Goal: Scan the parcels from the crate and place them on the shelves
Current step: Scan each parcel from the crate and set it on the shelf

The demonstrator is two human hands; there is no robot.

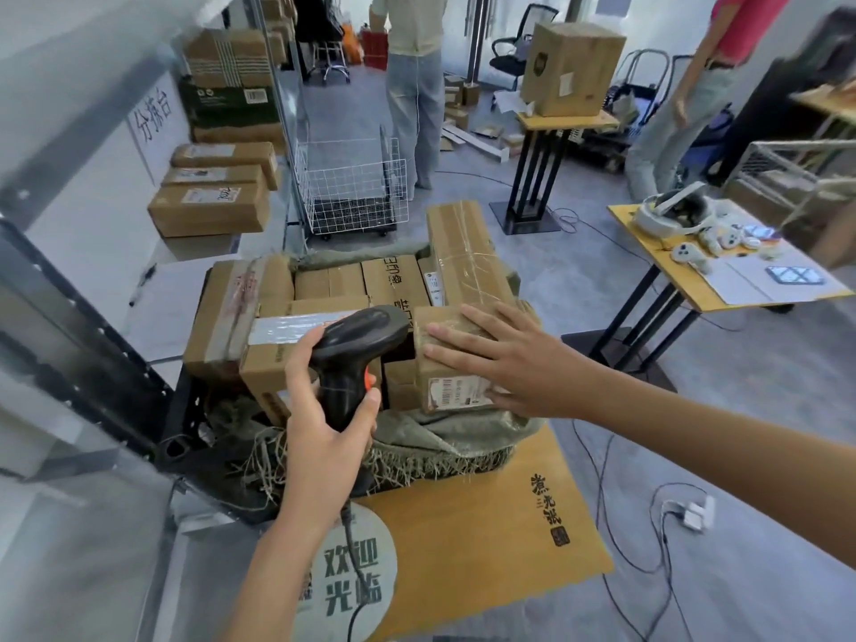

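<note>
Left hand (324, 410) wrapped round the handle of the black scanner (356, 349); right hand (509, 359) spread flat, fingers straight, on the small parcel (449, 363) at the near right of the sack-lined crate (463, 433). Probably light, stiff cardboard — best gripped across top and side. Barcode label faces front, partly covered by the thumb; lower parcels hidden — shelves (213, 201) lie left.

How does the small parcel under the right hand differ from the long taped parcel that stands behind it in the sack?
The small parcel is short and squat; the long parcel is much longer. The small one shows a barcode label on its near face; the long one shows only clear tape. The right hand rests on the small one; nothing touches the long one. Both are brown cardboard.
</note>
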